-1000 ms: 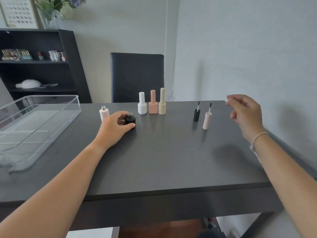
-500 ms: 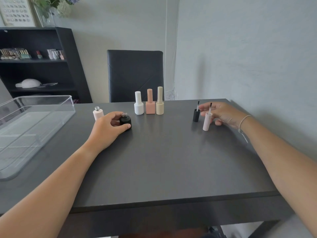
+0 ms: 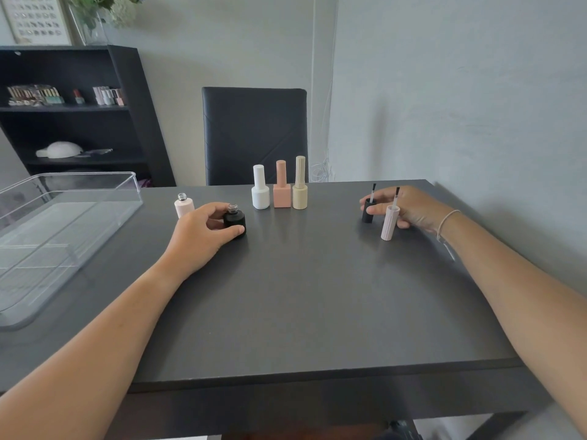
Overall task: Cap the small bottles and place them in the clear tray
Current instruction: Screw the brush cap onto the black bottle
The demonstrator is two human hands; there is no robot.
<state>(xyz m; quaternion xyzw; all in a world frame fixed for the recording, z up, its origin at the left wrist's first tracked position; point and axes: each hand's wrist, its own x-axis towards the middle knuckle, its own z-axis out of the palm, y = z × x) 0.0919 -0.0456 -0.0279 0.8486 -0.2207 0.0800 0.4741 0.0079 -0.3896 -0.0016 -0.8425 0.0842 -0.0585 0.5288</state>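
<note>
Since half a second ago our right hand [image 3: 409, 209] has slid further in and now has fingers around the black brush cap [image 3: 367, 214], with the pale pink ribbed cap [image 3: 389, 223] standing just in front of it. Our left hand [image 3: 203, 236] hasn't budged, thumb and fingers clamped on the open black bottle [image 3: 234, 218]. The uncapped pink bottle [image 3: 184, 206] sits just behind that hand, and the clear tray [image 3: 95, 217] is off to its left. Between our hands, further back, three capped bottles [image 3: 281, 188] stand in a row on the dark table [image 3: 301, 296].
</note>
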